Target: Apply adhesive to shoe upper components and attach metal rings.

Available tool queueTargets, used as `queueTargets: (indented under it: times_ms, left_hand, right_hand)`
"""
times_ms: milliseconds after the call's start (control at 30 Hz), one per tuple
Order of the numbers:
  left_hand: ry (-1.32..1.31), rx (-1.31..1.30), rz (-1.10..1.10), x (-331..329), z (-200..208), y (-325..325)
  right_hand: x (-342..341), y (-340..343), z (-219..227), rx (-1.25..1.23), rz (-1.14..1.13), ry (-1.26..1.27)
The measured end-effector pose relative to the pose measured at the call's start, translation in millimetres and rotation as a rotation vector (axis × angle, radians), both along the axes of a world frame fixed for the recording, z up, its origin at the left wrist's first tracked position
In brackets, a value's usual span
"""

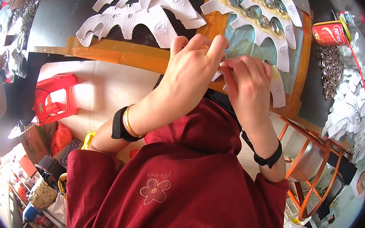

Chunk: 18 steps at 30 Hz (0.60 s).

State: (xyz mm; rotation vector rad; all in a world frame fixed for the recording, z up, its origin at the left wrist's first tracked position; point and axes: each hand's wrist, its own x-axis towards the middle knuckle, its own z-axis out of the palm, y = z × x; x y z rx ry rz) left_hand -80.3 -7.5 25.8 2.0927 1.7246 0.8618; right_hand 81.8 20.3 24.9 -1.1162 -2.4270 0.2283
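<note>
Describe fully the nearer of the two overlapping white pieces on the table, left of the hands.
The white piece looks like fuzzy felt, with arched cut-outs along its lower edge, small notches above and a faint mark near its right end. It lies roughly flat on the black table, overlapping the similar piece behind; its lower left tip reaches the orange-brown tape.

The single head view looks steeply down through a wide fisheye lens, upright, from above the near side of the tabletop [66, 15]. The left hand [192, 67] and right hand [251, 83], at the tabletop's near edge, lie close below; nearer, the wearer's maroon shirt [210, 192] fills much of the view. Floor [105, 83] shows below that edge.
</note>
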Motion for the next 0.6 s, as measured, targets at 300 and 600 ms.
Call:
queueTargets:
  times_ms: [300,600]
  left_hand:
    - [-0.117,-0.078,-0.251,-29.7,2.8,62.6]
    - [-0.080,-0.250,-0.487,-31.3,5.1,76.7]
  right_hand:
    - [-1.1,0.8,-3.5,0.104,0.024,0.001]
    - [0.2,2.9,0.0,0.080,0.041,0.006]
